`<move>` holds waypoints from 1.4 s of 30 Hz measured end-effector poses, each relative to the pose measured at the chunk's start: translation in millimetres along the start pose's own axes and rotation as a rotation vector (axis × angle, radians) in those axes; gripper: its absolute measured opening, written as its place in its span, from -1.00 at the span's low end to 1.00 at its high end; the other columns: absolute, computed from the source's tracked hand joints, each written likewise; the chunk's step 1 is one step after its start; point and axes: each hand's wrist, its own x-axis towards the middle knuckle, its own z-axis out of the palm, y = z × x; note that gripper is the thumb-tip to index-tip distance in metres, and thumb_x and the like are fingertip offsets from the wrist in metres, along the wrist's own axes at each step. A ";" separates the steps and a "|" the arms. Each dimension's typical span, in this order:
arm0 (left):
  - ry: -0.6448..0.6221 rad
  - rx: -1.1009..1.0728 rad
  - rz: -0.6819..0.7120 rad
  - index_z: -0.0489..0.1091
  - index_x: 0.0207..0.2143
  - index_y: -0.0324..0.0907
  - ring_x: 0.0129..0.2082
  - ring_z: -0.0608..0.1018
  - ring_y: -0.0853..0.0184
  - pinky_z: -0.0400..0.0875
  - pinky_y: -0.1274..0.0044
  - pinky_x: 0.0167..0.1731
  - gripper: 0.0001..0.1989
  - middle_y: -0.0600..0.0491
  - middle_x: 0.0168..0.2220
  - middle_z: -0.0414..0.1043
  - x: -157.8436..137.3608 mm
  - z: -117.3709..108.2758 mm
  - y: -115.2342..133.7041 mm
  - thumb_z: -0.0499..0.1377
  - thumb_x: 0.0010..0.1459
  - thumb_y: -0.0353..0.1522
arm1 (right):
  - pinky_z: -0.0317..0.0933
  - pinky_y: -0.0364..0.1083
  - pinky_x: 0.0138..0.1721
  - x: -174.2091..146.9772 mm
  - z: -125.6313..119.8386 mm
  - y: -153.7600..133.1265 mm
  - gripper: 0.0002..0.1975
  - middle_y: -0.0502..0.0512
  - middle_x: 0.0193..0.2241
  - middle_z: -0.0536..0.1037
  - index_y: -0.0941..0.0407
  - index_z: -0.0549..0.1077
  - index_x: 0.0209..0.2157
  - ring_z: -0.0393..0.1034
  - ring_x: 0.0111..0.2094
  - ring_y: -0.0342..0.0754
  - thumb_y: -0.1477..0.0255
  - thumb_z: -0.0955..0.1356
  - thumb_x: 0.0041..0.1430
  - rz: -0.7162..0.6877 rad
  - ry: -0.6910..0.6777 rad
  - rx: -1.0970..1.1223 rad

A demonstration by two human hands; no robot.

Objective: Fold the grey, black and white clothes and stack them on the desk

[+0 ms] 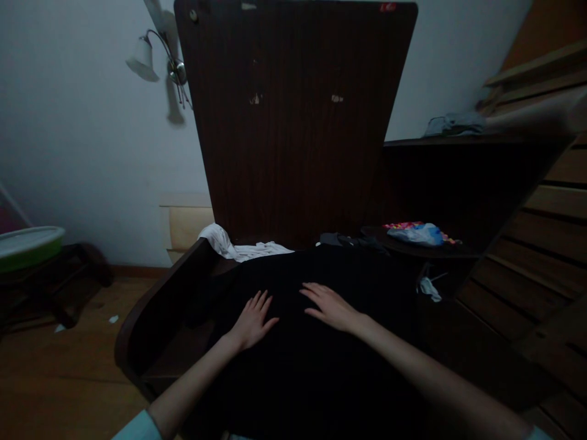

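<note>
Well left of the black cloth, a green basin with a pale top stands on a low dark stand. At the black cloth's far left edge lies a bunched white cloth, and beside its left side the dark wooden surface shows its curved rim. The black cloth lies spread across that surface; it is too dark to tell whether folds remain in it.

On the left of the black cloth's middle, the left hand rests palm down, fingers parted, its grip released. Just right of the cloth's middle, the right hand lies much the same way, its fingers extended and its grip likewise released, pinching nothing.

Judging by these two flat palms, the step in hand is smoothing the black cloth. The next move probably calls for light, even strokes outward over the cloth, then a pinch at an edge if it is to be folded; pressing too hard could drag it askew.

Beyond the cloth's far right edge, a colourful bundle sits on a dark shelf.
</note>
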 end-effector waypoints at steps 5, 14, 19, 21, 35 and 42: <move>0.003 -0.002 -0.007 -0.01 0.16 -0.30 0.20 -0.05 0.08 -0.02 0.20 0.10 -0.28 -0.20 0.21 -0.10 -13.0 4.5 9.9 -0.19 0.11 0.02 | 0.21 -0.04 -0.14 -2.3 14.0 -7.1 -0.70 0.16 -0.22 0.46 0.13 0.39 -0.14 0.33 -0.18 -0.02 0.36 0.15 0.19 -0.088 -0.118 0.011; -0.031 -0.054 -0.050 -0.01 0.16 -0.32 0.20 -0.04 0.13 -0.02 0.26 0.11 -0.30 -0.18 0.21 -0.10 -20.4 1.6 14.4 -0.23 0.15 -0.01 | 0.18 -0.05 -0.07 54.1 23.2 -25.0 -0.70 0.17 -0.10 0.42 0.14 0.36 -0.10 0.27 -0.07 -0.01 0.43 0.21 0.12 -0.047 -0.031 0.072; 0.013 -0.023 -0.180 0.05 0.13 -0.37 0.20 0.00 0.10 0.00 0.23 0.10 -0.37 -0.21 0.19 -0.05 -16.4 -11.2 -30.4 -0.14 0.16 -0.10 | -0.02 0.00 0.10 83.1 53.1 -35.1 -0.56 0.25 0.10 0.21 0.21 0.24 0.05 0.04 0.13 0.04 0.37 0.21 0.14 0.059 -0.029 0.144; 0.042 -0.009 -0.228 0.07 0.12 -0.39 0.19 0.02 0.10 0.01 0.25 0.10 -0.39 -0.22 0.18 -0.02 -17.2 -14.4 -53.4 -0.12 0.16 -0.12 | -0.07 0.02 0.12 84.0 63.5 -34.9 -0.56 0.23 0.12 0.18 0.19 0.23 0.07 0.00 0.15 0.04 0.34 0.17 0.17 0.078 -0.017 0.159; 0.141 -0.013 -0.503 0.38 -0.33 -0.18 -0.31 0.50 0.31 0.35 0.53 -0.31 -0.61 -0.01 -0.32 0.43 -102.9 -50.4 -40.0 -0.20 0.19 -0.26 | -0.11 0.02 0.13 82.2 77.6 -30.1 -0.58 0.17 0.13 0.19 0.15 0.25 0.06 -0.01 0.16 0.01 0.33 0.15 0.18 0.096 0.042 0.190; -0.088 0.092 -0.641 0.15 0.10 -0.14 -0.22 0.51 0.22 0.35 0.49 -0.31 -0.57 -0.08 -0.24 0.48 -109.7 -40.5 -47.5 -0.13 0.17 -0.40 | -0.11 0.02 0.13 82.1 79.7 -29.6 -0.58 0.16 0.12 0.20 0.14 0.25 0.05 0.01 0.15 0.00 0.33 0.15 0.18 0.092 0.058 0.184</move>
